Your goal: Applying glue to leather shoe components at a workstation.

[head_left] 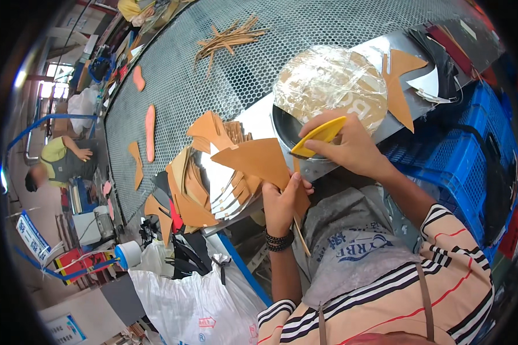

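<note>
My left hand [282, 202] is closed on a tan shoe-upper piece [258, 160], thumb on top, with a thin strip hanging below it. My right hand [351, 146] grips a yellow flat-handled brush [326, 135], its dark tip close to the piece's right edge; I cannot tell if they touch. Behind that hand, a dark round pot [283, 122] is partly covered by a cardboard disc [334, 86] wrapped in clear film. Left of my hands lies a fanned stack of tan pieces [197, 190], some showing white edges.
A mesh-topped table [178, 92] stretches ahead, bearing a pile of thin tan strips [230, 37] and pink insole shapes [150, 132]. Another tan piece [402, 80] lies right of the pot. Blue crates [449, 155] stand at right, a white bag [195, 305] at lower left. A co-worker [69, 161] is at far left.
</note>
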Available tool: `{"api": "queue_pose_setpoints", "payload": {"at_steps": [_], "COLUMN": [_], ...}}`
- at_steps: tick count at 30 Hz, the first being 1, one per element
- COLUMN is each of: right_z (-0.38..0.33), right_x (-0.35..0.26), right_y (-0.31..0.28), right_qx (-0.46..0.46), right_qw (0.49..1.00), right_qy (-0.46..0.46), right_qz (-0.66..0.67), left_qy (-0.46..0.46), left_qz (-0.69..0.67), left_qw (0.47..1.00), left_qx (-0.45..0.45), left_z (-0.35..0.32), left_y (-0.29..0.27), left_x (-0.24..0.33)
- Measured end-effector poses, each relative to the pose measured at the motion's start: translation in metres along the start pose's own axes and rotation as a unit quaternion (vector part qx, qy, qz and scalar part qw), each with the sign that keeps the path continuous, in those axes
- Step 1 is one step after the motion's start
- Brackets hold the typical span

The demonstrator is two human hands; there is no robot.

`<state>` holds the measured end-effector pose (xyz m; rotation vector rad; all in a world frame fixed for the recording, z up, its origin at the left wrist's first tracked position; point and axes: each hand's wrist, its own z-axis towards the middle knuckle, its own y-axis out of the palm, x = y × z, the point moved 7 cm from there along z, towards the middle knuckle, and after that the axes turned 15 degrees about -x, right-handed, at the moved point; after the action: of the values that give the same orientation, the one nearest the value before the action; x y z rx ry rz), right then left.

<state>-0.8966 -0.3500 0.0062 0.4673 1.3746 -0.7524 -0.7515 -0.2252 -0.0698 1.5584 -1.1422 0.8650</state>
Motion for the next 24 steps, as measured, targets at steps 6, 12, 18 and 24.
{"api": "queue_pose_setpoints", "payload": {"at_steps": [6,12,18,24], "right_z": [0.005,0.008,0.007,0.004], "right_x": [-0.003,-0.012,-0.006,0.008], "right_y": [0.0,0.008,-0.036,-0.081], "right_qx": [-0.013,-0.046,0.074,0.041], "right_qw": [0.979,0.962,0.984,0.966], "right_qy": [-0.04,-0.067,0.007,0.116], "right_qz": [-0.199,-0.262,-0.159,-0.226], "left_qy": [-0.01,-0.016,0.024,0.039], "left_qz": [-0.002,0.001,-0.023,-0.041], "left_qw": [1.0,1.0,0.999,0.998], "left_qx": [0.004,0.01,0.012,0.033], "left_z": [0.001,0.0,-0.014,-0.034], "left_y": [-0.002,0.0,0.002,-0.007], "left_x": [-0.002,-0.001,0.02,0.036]}}
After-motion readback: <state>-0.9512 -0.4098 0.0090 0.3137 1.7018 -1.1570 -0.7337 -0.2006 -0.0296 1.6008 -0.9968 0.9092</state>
